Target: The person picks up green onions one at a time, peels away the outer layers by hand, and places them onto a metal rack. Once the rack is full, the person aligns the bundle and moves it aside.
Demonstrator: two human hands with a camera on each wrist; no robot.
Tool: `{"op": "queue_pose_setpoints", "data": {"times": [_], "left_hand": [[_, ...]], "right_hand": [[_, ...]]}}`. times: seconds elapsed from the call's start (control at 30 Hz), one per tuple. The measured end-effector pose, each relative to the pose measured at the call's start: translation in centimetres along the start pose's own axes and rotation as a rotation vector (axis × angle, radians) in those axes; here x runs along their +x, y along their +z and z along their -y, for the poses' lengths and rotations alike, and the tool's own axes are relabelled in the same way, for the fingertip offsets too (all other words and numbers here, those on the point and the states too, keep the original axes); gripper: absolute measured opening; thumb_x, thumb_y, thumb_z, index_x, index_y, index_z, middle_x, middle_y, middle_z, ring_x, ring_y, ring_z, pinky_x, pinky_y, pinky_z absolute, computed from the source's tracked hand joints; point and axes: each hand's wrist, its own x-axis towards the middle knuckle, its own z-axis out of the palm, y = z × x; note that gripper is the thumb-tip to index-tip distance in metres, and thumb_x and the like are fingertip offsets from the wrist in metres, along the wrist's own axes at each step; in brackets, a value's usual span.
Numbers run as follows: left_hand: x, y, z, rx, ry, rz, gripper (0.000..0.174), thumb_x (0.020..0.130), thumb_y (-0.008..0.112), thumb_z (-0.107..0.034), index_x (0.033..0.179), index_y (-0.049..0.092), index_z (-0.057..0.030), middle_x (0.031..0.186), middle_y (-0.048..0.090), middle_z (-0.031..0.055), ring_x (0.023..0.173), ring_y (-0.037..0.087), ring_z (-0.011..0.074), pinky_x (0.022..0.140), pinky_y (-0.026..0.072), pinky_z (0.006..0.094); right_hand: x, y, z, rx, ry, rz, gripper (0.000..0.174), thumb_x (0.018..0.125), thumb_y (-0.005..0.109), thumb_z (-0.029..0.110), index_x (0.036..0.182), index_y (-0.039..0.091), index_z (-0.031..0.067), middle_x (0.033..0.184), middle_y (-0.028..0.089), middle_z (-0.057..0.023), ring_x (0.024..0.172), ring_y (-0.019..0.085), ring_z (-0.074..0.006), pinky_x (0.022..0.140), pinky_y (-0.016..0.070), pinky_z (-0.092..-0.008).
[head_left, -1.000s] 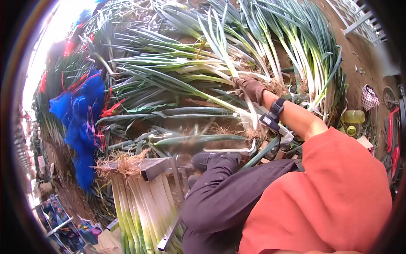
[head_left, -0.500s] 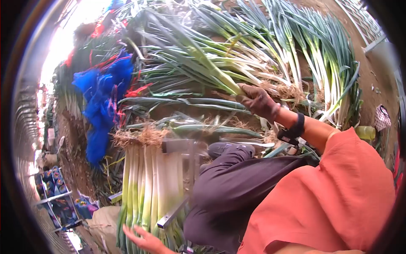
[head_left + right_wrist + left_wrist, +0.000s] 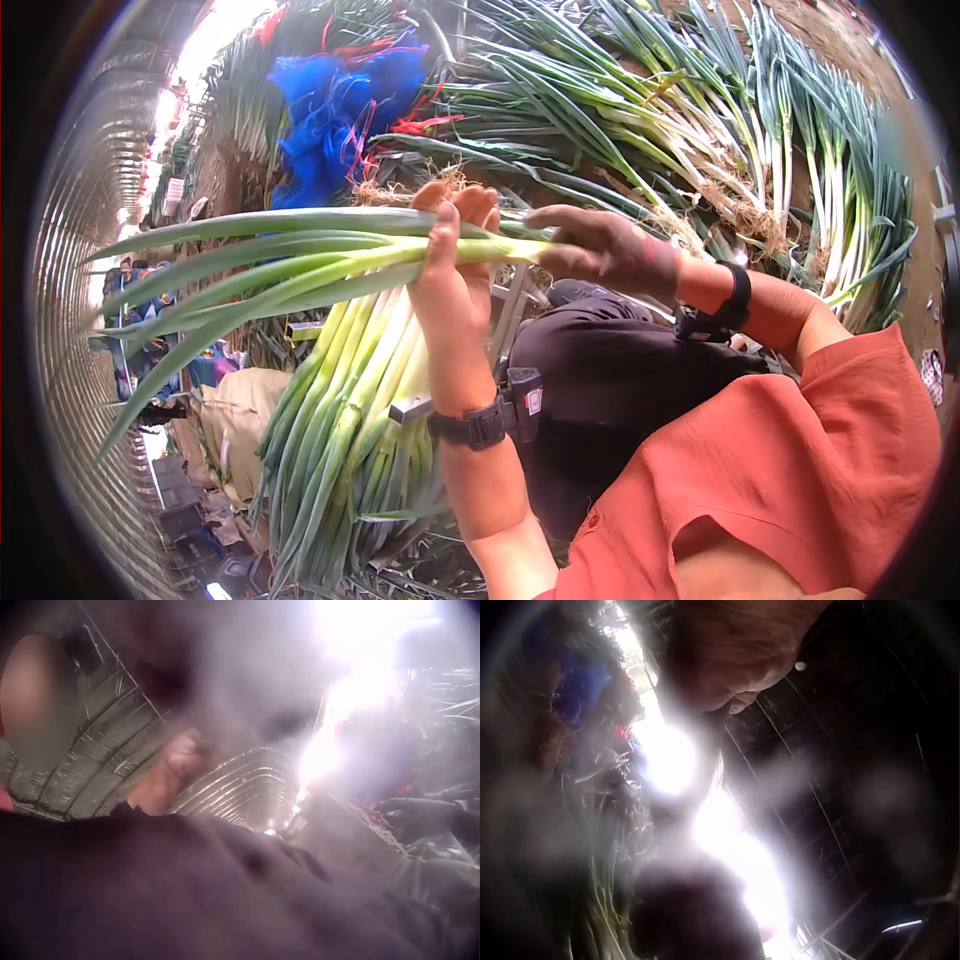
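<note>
A large green onion (image 3: 360,262) stretches sideways across the head view, its long leaves fanning out to the left. My right hand (image 3: 610,250), in a dark brownish glove, grips its pale lower stem; that hand covers the root end. Bare, my left hand (image 3: 455,250) is raised at the upper stem, thumb in front and fingers behind, pointing up fairly straight. The onion passes between thumb and fingers. Below the left hand, a trimmed-looking row of green onions (image 3: 350,390) lies with roots at the top. Both wrist views are blurred and glaring.
More green onions (image 3: 790,150) lie in rows on the soil, roots toward me. Blue netting (image 3: 335,120) with red strings sits at the back left. A metal bar end (image 3: 410,409) juts out beside the row near my left forearm. My dark-trousered leg (image 3: 620,390) is bent under my arms.
My right hand took up the green onion from the pile and swung it left and toward me, leaves now pointing left. My left hand rose from the lower edge to meet it.
</note>
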Motion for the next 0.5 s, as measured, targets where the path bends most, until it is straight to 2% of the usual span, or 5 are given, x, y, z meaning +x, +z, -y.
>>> {"op": "queue_pose_setpoints", "data": {"times": [0.13,0.37,0.4,0.43,0.5], "left_hand": [[-1.0,0.5,0.1,0.186,0.051,0.051,0.047,0.091,0.059,-0.025,0.126,0.042,0.0002,0.122,0.051,0.0157,0.113,0.052,0.0232,0.094,0.0408,0.0344],[-1.2,-0.6,0.2,0.055,0.009,-0.074,0.055,0.095,0.049,-0.034,0.134,0.036,0.0017,0.121,0.052,0.0205,0.116,0.049,0.0248,0.098,0.0369,0.0372],[-0.9,-1.2,0.5,0.081,0.036,-0.041,0.058,0.095,0.05,-0.032,0.138,0.03,0.0009,0.12,0.053,0.0199,0.118,0.048,0.0254,0.099,0.037,0.0376],[-0.5,-1.6,0.7,0.097,0.097,0.059,0.059,0.094,0.051,-0.029,0.14,0.027,-0.0009,0.121,0.053,0.0191,0.12,0.047,0.0275,0.101,0.0365,0.0399],[-1.1,-1.2,0.2,0.032,0.213,-0.1,0.057,0.094,0.05,-0.032,0.139,0.028,-0.0049,0.126,0.049,0.02,0.12,0.047,0.0282,0.1,0.038,0.0419]], "right_hand": [[2.9,1.1,1.8,0.216,0.203,0.283,0.042,0.092,0.052,0.04,0.113,0.06,0.0045,0.085,0.061,-0.0022,0.071,0.055,-0.0071,0.062,0.0467,-0.0247],[4.6,4.4,-1.0,0.28,0.025,0.1,0.033,0.094,0.05,0.033,0.093,0.064,0.0031,0.081,0.064,-0.0037,0.067,0.058,-0.0084,0.056,0.0478,-0.0244],[3.5,3.8,1.3,0.133,0.079,0.136,0.029,0.091,0.053,0.029,0.096,0.065,0.0021,0.082,0.064,-0.0032,0.072,0.062,-0.0126,0.065,0.0513,-0.0261],[3.7,4.5,1.4,0.39,0.352,0.038,0.021,0.088,0.053,0.018,0.096,0.066,0.0038,0.085,0.066,-0.0064,0.075,0.065,-0.0164,0.068,0.0534,-0.0261],[5.4,2.0,-7.9,-0.372,-0.221,-0.139,0.018,0.078,0.061,0.011,0.094,0.068,0.0056,0.089,0.067,-0.0104,0.077,0.065,-0.0193,0.07,0.0541,-0.0258]]}}
